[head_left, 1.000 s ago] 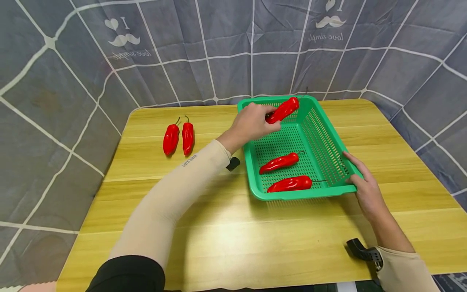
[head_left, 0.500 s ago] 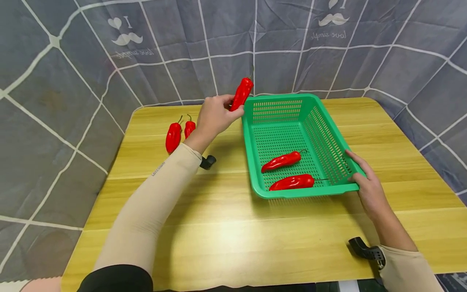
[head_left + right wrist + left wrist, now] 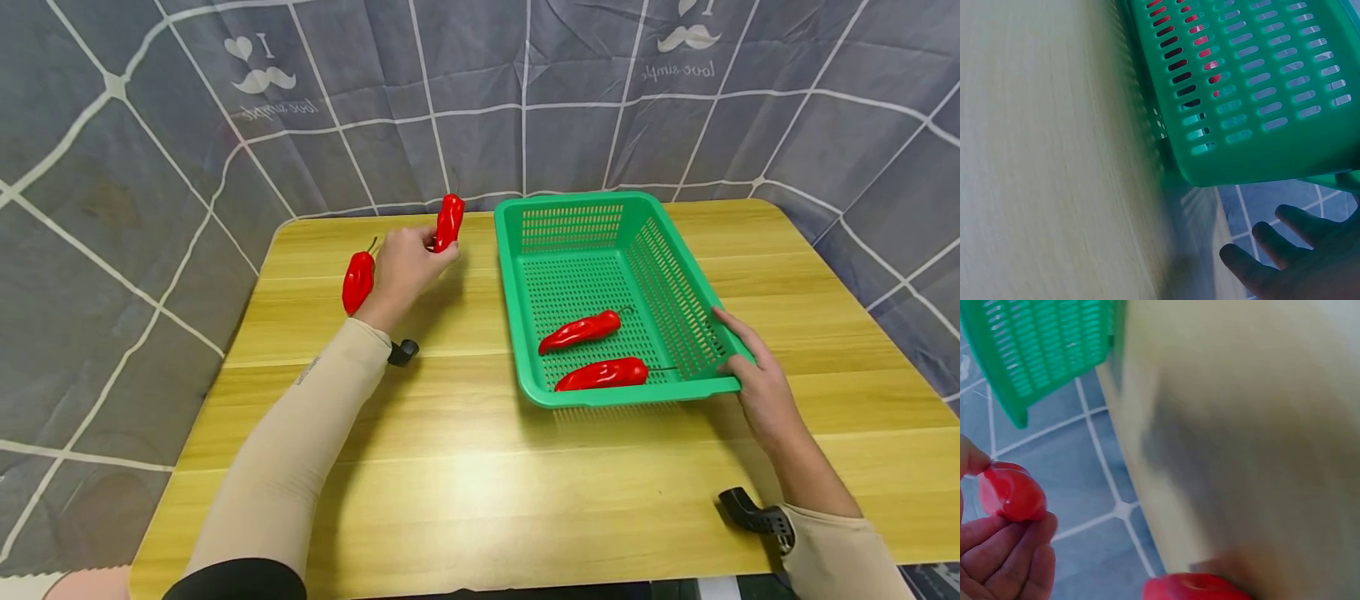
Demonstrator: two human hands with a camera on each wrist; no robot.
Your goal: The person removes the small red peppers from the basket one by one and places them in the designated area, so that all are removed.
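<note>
My left hand [image 3: 405,271] pinches a red chili pepper [image 3: 449,222] above the table, left of the green basket. In the left wrist view, thumb and fingers hold this pepper [image 3: 1013,494] by its sides. Beside the hand, a red chili pepper [image 3: 358,282] lies on the table; the one that lay next to it is hidden by the hand in the head view. Two peppers lie in the green plastic basket [image 3: 504,275], one chili pepper [image 3: 580,332] behind the other pepper [image 3: 602,375]. My right hand [image 3: 763,392] grips the basket's rim at its near right corner.
The basket stands on a light wooden table [image 3: 465,492]. A grey curtain with white lines [image 3: 480,75] hangs behind the table and at both sides. A black wrist mount [image 3: 750,512] is strapped to the right wrist.
The left hand has carried the pepper out from over the basket to the left, then lowered it towards the table peppers. The right hand has stayed on the basket's rim.
</note>
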